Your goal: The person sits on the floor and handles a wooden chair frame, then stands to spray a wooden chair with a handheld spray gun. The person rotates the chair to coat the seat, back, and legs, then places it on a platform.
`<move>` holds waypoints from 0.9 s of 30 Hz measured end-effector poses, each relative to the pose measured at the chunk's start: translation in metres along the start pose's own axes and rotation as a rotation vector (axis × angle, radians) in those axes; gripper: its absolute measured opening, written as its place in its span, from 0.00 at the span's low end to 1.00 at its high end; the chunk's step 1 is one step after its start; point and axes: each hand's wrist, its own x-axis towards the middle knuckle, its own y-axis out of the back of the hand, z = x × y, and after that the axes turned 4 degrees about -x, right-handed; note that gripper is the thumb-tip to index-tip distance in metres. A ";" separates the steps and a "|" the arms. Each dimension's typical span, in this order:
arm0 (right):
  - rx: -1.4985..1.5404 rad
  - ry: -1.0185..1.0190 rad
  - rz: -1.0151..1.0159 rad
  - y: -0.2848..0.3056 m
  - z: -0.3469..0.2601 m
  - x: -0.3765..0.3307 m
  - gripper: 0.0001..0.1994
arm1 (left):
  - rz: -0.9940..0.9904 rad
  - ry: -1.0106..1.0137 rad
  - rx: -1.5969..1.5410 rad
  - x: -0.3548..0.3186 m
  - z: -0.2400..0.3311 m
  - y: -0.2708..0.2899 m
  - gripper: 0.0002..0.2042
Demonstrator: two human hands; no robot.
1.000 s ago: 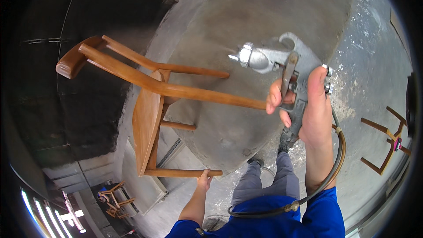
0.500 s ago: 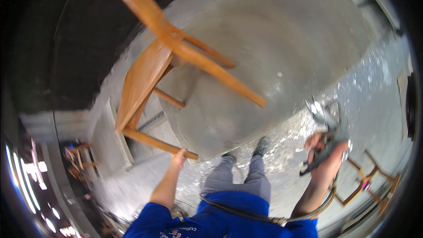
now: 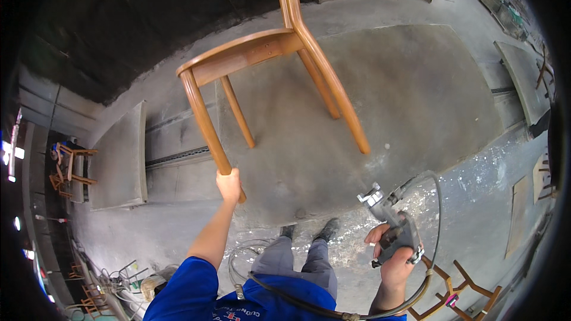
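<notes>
A brown wooden chair [image 3: 253, 53] hangs in front of me, its seat seen edge-on and its legs angled down toward me. My left hand [image 3: 229, 185] is wrapped around the lower end of its nearest leg. In my right hand [image 3: 397, 261] is a grey metal spray gun [image 3: 398, 238], gripped by the handle, its silver nozzle end pointing up and left toward the chair legs. A hose [image 3: 439, 208] loops from the gun and runs back across my waist. A gap separates the gun from the chair.
A large grey panel [image 3: 416, 83] covers the floor ahead, beside a slotted floor channel [image 3: 178, 158] and a tilted board [image 3: 122, 160]. Other wooden chair frames stand at the left [image 3: 72, 163] and lower right [image 3: 455, 291]. Coiled hoses [image 3: 244, 255] lie near my feet.
The chair has turned and shifted right, its seat now edge-on, with my left hand still on a leg. My right hand has brought the spray gun left, closer to the chair.
</notes>
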 end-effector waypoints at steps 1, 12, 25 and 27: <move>0.005 -0.037 -0.010 -0.004 0.000 0.001 0.45 | 0.005 -0.022 0.011 0.007 0.005 -0.003 0.10; -0.105 -0.106 0.016 -0.082 0.056 -0.006 0.33 | -0.045 -0.086 0.052 0.034 0.001 -0.008 0.14; -0.104 -0.392 -0.016 -0.190 0.158 -0.010 0.18 | -0.094 -0.114 0.077 0.019 -0.010 -0.007 0.16; -0.143 -0.444 0.008 -0.178 0.168 -0.026 0.18 | -0.112 -0.102 0.056 0.017 -0.011 -0.008 0.16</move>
